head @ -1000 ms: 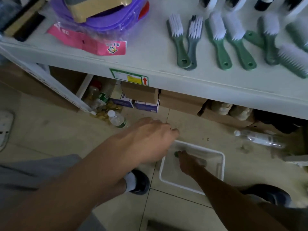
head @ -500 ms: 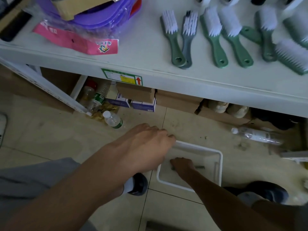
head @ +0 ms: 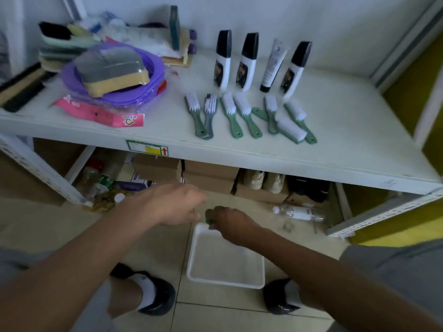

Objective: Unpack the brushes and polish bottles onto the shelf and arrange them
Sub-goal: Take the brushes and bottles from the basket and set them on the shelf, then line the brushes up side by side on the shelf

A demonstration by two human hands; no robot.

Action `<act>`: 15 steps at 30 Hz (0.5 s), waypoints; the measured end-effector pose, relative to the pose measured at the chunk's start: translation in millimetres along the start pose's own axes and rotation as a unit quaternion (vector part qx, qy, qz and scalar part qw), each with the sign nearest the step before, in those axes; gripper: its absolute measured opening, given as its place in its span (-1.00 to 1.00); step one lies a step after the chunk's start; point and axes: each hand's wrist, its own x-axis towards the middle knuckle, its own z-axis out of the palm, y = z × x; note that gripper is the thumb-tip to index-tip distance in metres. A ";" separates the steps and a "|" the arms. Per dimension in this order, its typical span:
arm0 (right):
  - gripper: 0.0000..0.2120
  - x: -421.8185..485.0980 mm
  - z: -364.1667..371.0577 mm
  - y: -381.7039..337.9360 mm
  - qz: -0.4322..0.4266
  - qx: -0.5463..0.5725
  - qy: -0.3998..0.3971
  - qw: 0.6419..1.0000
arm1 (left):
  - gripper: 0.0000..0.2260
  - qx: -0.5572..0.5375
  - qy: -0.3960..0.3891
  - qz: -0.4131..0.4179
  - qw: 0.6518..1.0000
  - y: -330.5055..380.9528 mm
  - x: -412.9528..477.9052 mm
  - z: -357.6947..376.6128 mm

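shelf [head: 347,140] at twelve o'clock carries seven brushes [head: 229,116], three bottles [head: 223,61], one tube [head: 273,65]; left hand [head: 175,204] slack, right hand [head: 232,224] pinching green handle [head: 210,220].

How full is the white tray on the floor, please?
Seemingly empty: the white tray shows a bare bottom; the right hand hides its far edge.

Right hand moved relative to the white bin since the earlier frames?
Yes. The right hand was down inside the white bin; it is now over the bin's far rim, toward the shelf, gripping a small green item.
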 end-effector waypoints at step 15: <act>-0.91 -139.8 -244.8 42.9 0.148 0.590 0.363 0.706 | -0.92 -0.032 0.274 -0.014 0.961 12.4 -28.5 -65.1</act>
